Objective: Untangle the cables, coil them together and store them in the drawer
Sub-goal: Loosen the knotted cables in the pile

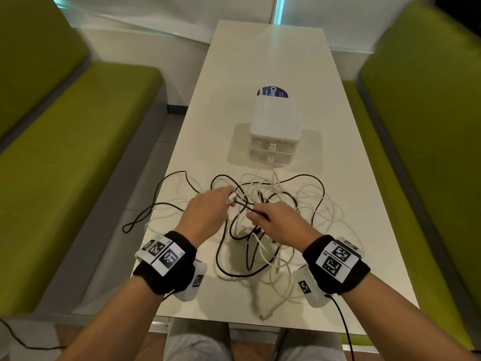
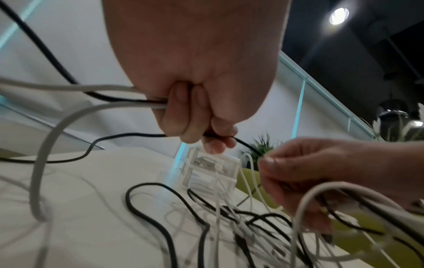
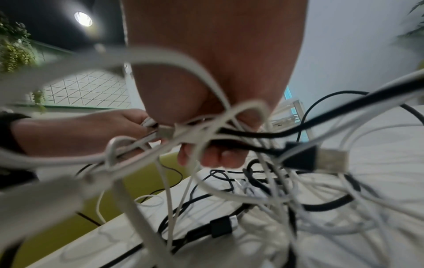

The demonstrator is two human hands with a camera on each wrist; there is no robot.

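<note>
Nothing is sorted yet: the cables (image 1: 260,204) lie in one knot on the desk (image 1: 260,74), just this side of the drawers (image 1: 273,134), both shut. My left hand (image 1: 205,212) has its grip curled round a black cable and white strands near a plug; my right hand (image 1: 278,220) pinches a black strand within the knot. Untangling has only begun, I judge; coiling and stowing remain. Count: two hands, two drawers, black and white cables (too snarled to number; several plugs show).
</note>
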